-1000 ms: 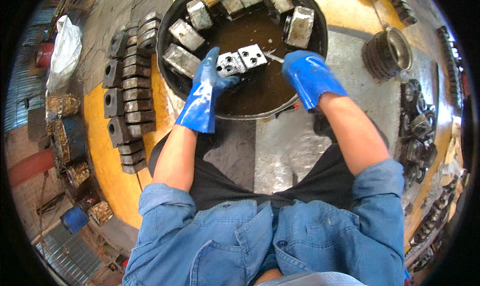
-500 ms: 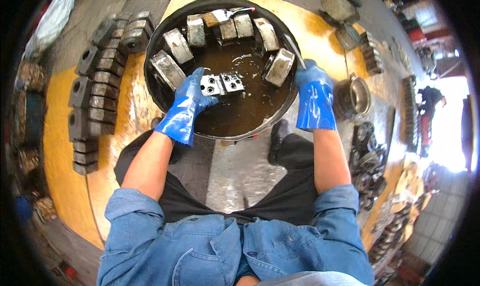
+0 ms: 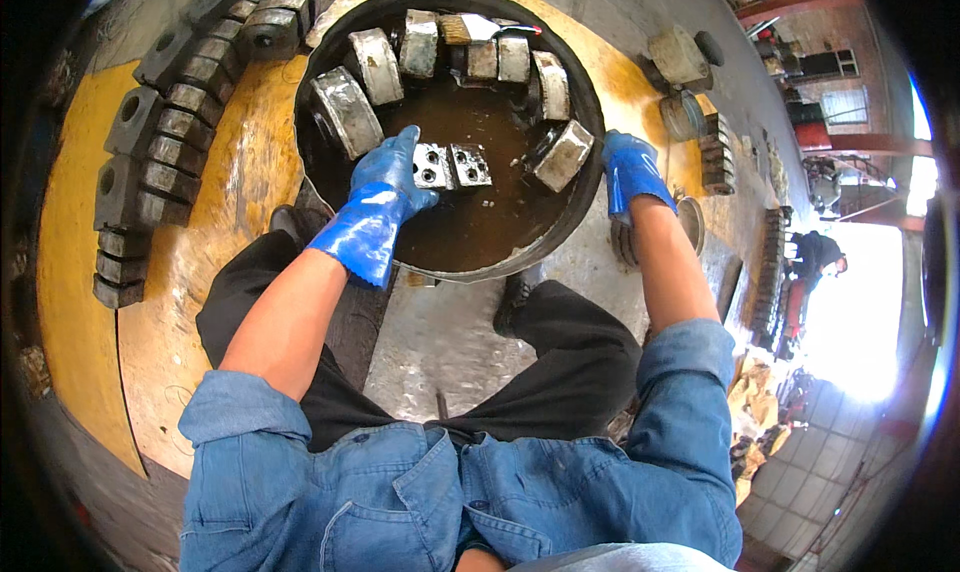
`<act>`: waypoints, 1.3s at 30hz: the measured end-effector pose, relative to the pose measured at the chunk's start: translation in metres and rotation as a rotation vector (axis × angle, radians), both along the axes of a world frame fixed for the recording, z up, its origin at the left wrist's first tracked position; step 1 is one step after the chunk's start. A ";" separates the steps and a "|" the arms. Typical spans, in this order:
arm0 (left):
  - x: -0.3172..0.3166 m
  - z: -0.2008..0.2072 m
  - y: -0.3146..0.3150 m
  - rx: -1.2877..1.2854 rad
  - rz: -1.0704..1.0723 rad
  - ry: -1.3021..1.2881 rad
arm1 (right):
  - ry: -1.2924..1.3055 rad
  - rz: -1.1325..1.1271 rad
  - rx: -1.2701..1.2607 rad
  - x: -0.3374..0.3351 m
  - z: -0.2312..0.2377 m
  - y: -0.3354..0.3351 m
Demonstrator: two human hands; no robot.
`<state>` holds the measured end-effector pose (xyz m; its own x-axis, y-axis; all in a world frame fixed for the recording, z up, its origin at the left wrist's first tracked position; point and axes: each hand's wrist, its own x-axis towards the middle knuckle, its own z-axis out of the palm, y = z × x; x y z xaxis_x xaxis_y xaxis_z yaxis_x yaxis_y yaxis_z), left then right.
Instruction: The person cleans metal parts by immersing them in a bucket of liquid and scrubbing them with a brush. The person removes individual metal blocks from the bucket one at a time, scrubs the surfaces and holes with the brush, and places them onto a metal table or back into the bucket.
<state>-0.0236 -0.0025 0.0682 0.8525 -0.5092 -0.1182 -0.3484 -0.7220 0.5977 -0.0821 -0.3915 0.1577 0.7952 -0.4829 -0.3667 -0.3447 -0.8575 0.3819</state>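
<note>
My left hand [image 3: 388, 177], in a blue rubber glove, is closed on the left end of a metal block [image 3: 432, 166] with round holes. A similar drilled block [image 3: 469, 165] lies against it on the right. Both are over the brown liquid [image 3: 470, 222] in a round black tub [image 3: 310, 187]. At the tub's right rim, my gloved right hand [image 3: 632, 170] is closed, and what it holds is hidden. Several thick grimy metal blocks [image 3: 347, 115] lean around the inside wall. A paintbrush [image 3: 485, 29] with a pale ferrule rests across the blocks at the far side.
Rows of dark metal blocks [image 3: 175, 137] line the yellow board on the left. To the right are a round can [image 3: 683, 117], a short stack of blocks [image 3: 717, 157] and a metal ring [image 3: 691, 224] partly behind my forearm. Another person [image 3: 815, 254] is far off at right.
The view has shifted and turned. My right hand has turned, and the thin grey tool that showed at it is out of sight. My left hand keeps its hold on the drilled block.
</note>
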 end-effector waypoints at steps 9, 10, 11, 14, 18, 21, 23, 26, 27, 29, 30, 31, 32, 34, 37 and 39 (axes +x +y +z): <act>-0.005 -0.005 0.009 0.013 -0.045 -0.018 | -0.168 0.228 -0.094 0.103 0.010 0.013; -0.005 -0.006 0.010 0.016 -0.053 -0.014 | -0.227 0.303 -0.106 0.119 0.012 0.027; -0.004 -0.007 0.011 0.023 -0.061 -0.011 | -0.288 0.378 -0.115 0.135 0.010 0.038; -0.012 -0.010 0.013 -0.025 -0.072 -0.070 | -0.425 0.546 -0.156 0.186 -0.009 0.058; -0.015 -0.002 0.022 -0.089 -0.045 -0.080 | -0.623 0.726 0.061 0.226 -0.046 0.071; -0.022 -0.010 0.015 -0.210 -0.024 -0.235 | -0.545 0.457 0.239 0.229 -0.072 0.055; -0.020 -0.002 0.014 -0.125 -0.042 -0.014 | -0.454 0.240 0.214 0.226 -0.074 0.069; -0.020 0.005 0.017 -0.016 -0.084 -0.040 | -0.495 0.395 0.116 0.204 -0.072 0.068; -0.019 0.006 0.018 -0.004 -0.100 -0.048 | -0.524 0.391 0.093 0.199 -0.075 0.063; -0.018 0.012 0.018 0.000 -0.117 -0.022 | -0.463 0.359 0.057 0.185 -0.081 0.048; -0.018 0.009 0.018 0.006 -0.119 -0.027 | -0.407 0.326 0.037 0.181 -0.085 0.043; -0.018 0.001 0.024 0.018 -0.093 -0.015 | -0.432 0.363 0.101 0.164 -0.084 0.067; -0.019 -0.009 0.027 0.010 -0.069 -0.024 | -0.456 0.396 0.159 0.145 -0.079 0.087; -0.018 -0.014 0.018 -0.017 -0.066 -0.053 | -0.591 0.443 0.296 0.116 -0.103 0.050; -0.011 -0.001 0.000 0.029 -0.113 -0.051 | -0.808 0.295 0.635 0.039 -0.135 0.010; -0.017 -0.003 0.009 0.092 -0.058 -0.032 | -0.807 0.041 0.936 -0.005 -0.131 0.054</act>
